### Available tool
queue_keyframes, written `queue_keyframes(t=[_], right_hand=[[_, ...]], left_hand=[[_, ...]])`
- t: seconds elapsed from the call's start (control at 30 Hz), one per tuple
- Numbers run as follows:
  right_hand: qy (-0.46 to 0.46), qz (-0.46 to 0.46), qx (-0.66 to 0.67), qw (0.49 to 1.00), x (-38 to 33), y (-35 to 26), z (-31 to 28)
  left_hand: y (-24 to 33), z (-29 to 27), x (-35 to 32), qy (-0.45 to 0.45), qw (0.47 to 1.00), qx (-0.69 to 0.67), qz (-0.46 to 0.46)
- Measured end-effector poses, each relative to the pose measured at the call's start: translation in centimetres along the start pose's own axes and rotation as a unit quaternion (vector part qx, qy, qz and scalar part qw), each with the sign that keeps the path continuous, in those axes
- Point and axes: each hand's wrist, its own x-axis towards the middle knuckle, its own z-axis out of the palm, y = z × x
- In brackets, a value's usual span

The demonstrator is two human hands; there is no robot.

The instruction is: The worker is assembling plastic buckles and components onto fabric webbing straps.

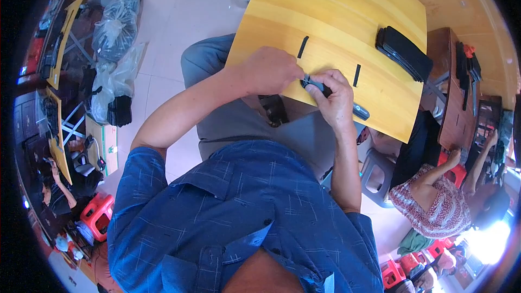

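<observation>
In the head view, a small dark piece [325, 89] is pinched between thumb and curled fingers of the right hand [335, 96] at the yellow table's [325, 27] near edge. The left hand's [273, 70] fingers are drawn together at its end; whether anything is gripped there cannot be told. A black stack [404, 54] is set by the right edge.

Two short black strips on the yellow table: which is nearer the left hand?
The left strip, just beyond the left hand; the other strip sits farther right, beside the right hand.
</observation>
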Motion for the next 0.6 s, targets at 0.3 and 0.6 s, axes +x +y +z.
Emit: queue_keyframes(t=[0.3,0.6], right_hand=[[-0.025,0.052,0.047,0.997,0.60,-0.06,-0.07],[-0.017,0.056,0.044,0.997,0.75,-0.14,0.33]], left_hand=[[0.20,0.13,-0.67,0.008,0.999,-0.043,-0.028],[0.45,0.93,-0.94,0.020,0.999,0.040,-0.008]])
